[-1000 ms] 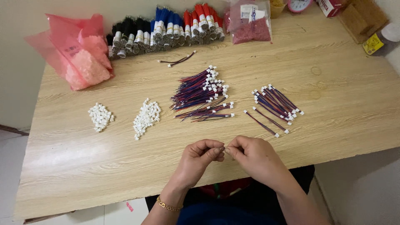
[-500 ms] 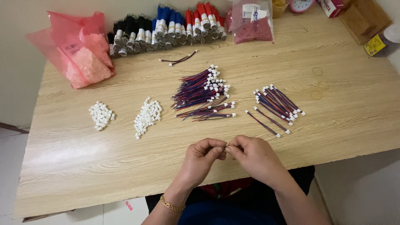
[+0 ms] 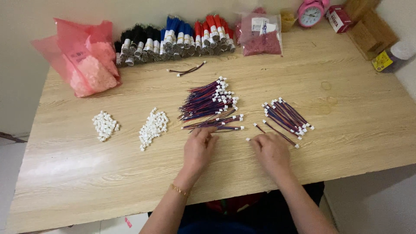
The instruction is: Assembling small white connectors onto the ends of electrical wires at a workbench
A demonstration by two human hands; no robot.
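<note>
Two hands: both flat on the table [image 3: 346, 143] near its front edge, apart from each other.
Left hand [image 3: 198, 149]: fingers loosely spread, tips touching the few loose red-and-blue wire leads [image 3: 216, 125]; nothing clamped.
Right hand [image 3: 271, 152]: fingertips at a single lead with a white connector [image 3: 248, 139]; grip on it cannot be told.
Big wire pile [image 3: 208, 99]: mid-table, just behind the left hand.
Smaller wire bundle [image 3: 287, 116]: just behind the right hand.
White connector heaps [image 3: 152, 126]: toward the left edge.
Pink bag [image 3: 89, 60]: back left corner.
Wire bundles in black, blue, red [image 3: 173, 39]: along the back edge.
</note>
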